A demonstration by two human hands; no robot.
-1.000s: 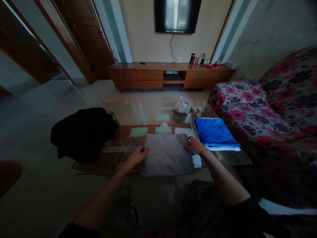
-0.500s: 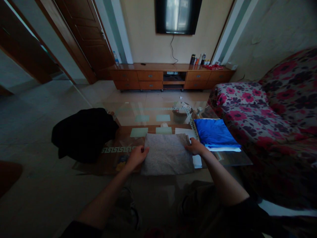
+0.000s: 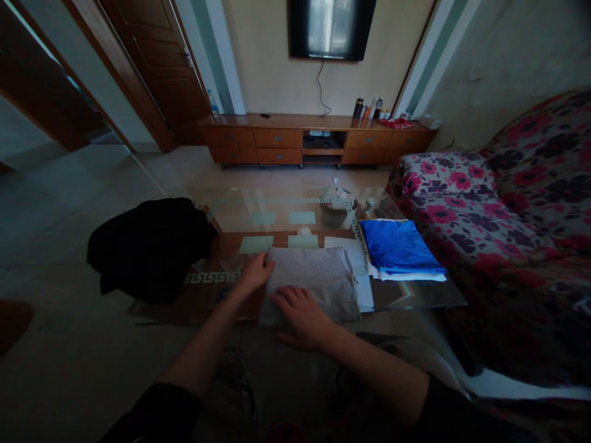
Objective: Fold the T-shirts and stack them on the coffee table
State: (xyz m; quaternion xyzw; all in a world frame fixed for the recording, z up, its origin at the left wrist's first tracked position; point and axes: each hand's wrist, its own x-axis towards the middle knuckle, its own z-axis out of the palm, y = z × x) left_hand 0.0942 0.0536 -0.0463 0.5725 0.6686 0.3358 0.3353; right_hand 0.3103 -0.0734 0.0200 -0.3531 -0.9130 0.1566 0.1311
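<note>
A folded grey cloth (image 3: 318, 271) lies flat at the near edge of the glass table (image 3: 420, 296). My left hand (image 3: 257, 271) is closed at the cloth's upper left edge, its fingertips pinching it. Spread across the lower left part of the cloth is my right hand (image 3: 305, 317), palm down with its fingers apart. To the right of the cloth rests a folded blue garment (image 3: 399, 246) on top of white fabric. A heap of black cloth (image 3: 150, 246) covers the table's left end.
Past the glass table stands a wooden cabinet (image 3: 277, 138) with bottles (image 3: 367, 109) on it. A flowered sofa (image 3: 475, 215) is at the right. White sheets (image 3: 364, 292) lie beside the grey cloth. A bin (image 3: 336, 212) shows through the glass.
My right hand has let go of the cloth's right edge and moved left and nearer, onto its lower left part. My left hand has shifted slightly up along the left edge.
</note>
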